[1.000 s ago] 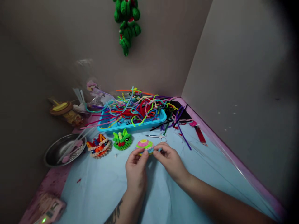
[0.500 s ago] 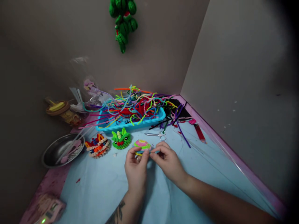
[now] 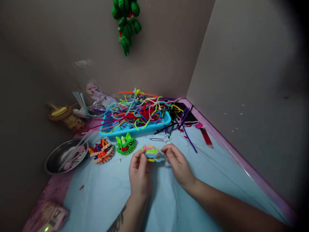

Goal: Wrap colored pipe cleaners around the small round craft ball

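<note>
My left hand [image 3: 140, 170] grips the left side of a small striped piece [image 3: 150, 151] in pink, green, yellow and blue between thumb and fingers. A light blue strand curls out from the piece's lower right side. Just right of that strand is my right hand [image 3: 176, 162], its thumb and fingers curled close together; whether anything thin is between the fingertips is too small to tell. Behind the hands lie a green crocheted-looking head [image 3: 126, 145] with horns and small scissors [image 3: 160, 139]. An orange, red and cream head [image 3: 101, 152] rests farther left.
A blue tray [image 3: 125, 131] heaped with colourful fuzzy stems stands at the back. On the left are a metal bowl [image 3: 54, 161] and a pink device [image 3: 54, 217]. Purple stems and a red strip [image 3: 206, 138] lie at right. Green figures [image 3: 126, 29] hang above.
My right hand has moved slightly right, away from the piece and its light blue strand, which now shows. The striped piece has shifted a little right and is less covered by my fingers.
</note>
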A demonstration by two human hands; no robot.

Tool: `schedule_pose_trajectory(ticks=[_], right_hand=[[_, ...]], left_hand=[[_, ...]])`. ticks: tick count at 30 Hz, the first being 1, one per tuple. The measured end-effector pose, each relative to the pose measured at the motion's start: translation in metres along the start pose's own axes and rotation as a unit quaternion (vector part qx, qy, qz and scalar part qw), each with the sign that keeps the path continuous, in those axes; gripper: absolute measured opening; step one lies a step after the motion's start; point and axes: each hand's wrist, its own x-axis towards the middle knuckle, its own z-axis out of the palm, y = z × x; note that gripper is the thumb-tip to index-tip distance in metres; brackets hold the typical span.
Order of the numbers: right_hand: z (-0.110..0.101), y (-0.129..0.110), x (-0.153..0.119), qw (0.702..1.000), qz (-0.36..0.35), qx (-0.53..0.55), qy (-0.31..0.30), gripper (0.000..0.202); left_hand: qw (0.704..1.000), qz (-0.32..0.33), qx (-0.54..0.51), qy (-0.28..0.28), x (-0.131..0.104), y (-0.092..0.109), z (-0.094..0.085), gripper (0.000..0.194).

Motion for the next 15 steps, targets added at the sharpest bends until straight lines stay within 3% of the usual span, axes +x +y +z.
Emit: schedule_pose_trajectory(ticks=[6,9,12,15], right_hand=[[0.004,0.009,0.008,0.974,0.152,0.161,-0.046,0.039],[0.005,0.006,0.009,0.948,0.218,0.227,-0.049,0.046],[0.004,0.002,0.011,0.925,0.255,0.278,-0.051,0.047],[0.004,0.0,0.012,0.916,0.246,0.314,-0.041,0.051]], left_hand=[[0.995,-0.063,-0.075,-0.023,0.003,0.003,0.001,0.029],[0.994,-0.069,-0.077,-0.031,0.003,0.003,0.0,0.046],[0.992,-0.093,-0.076,-0.036,0.002,0.003,0.0,0.063],[0.988,-0.127,-0.086,-0.027,0.0,0.002,0.001,0.07]])
